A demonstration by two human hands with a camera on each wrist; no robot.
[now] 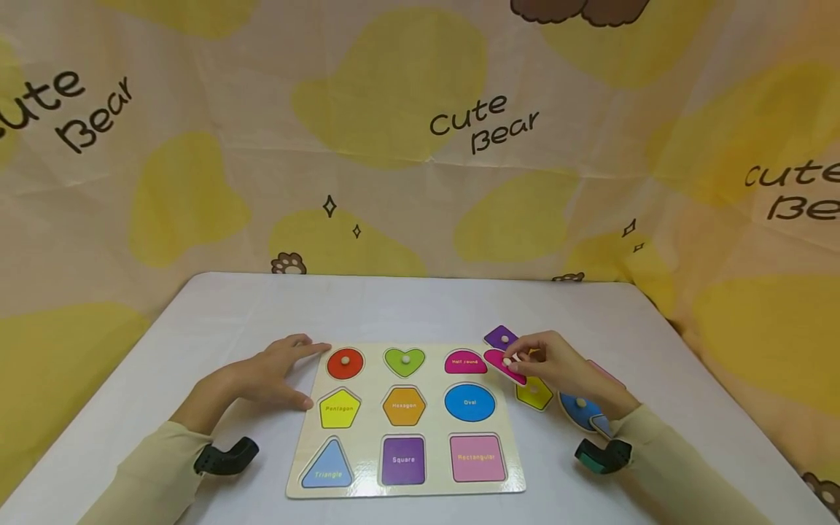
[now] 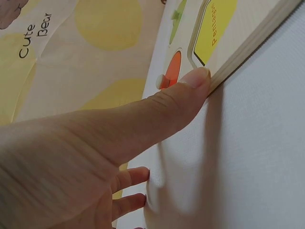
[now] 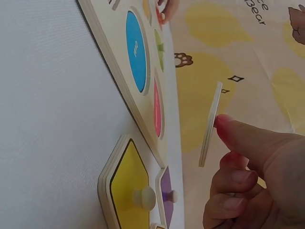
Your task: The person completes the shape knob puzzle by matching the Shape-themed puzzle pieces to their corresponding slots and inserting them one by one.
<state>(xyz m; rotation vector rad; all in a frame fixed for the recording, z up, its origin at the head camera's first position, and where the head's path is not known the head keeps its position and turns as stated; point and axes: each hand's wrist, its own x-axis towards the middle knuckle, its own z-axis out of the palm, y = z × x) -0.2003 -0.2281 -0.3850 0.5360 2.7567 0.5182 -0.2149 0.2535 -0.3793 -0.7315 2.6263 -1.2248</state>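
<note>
A wooden shape puzzle board [image 1: 369,463] lies flat on the table. The red circle piece [image 1: 354,368] and the green heart piece [image 1: 397,367] sit in its back row with knobs up. Against the board's left edge rests my left hand [image 1: 262,375], fingers spread, with the thumb [image 2: 157,109] at the rim beside the pentagon slot. By its knob, my right hand [image 1: 554,361] pinches a pink half-round puzzle piece [image 1: 495,358], tilted above the back right corner of the board. The right wrist view shows this piece edge-on, off the table. Just left of it is the half-round slot [image 1: 465,367].
Right of the board lie a yellow pentagon piece [image 1: 538,399] and a purple piece [image 1: 495,336]. Blue pieces [image 1: 574,413] and a pink one lie partly hidden under my right forearm. A patterned cloth [image 1: 394,87] hangs behind the white table [image 1: 262,306].
</note>
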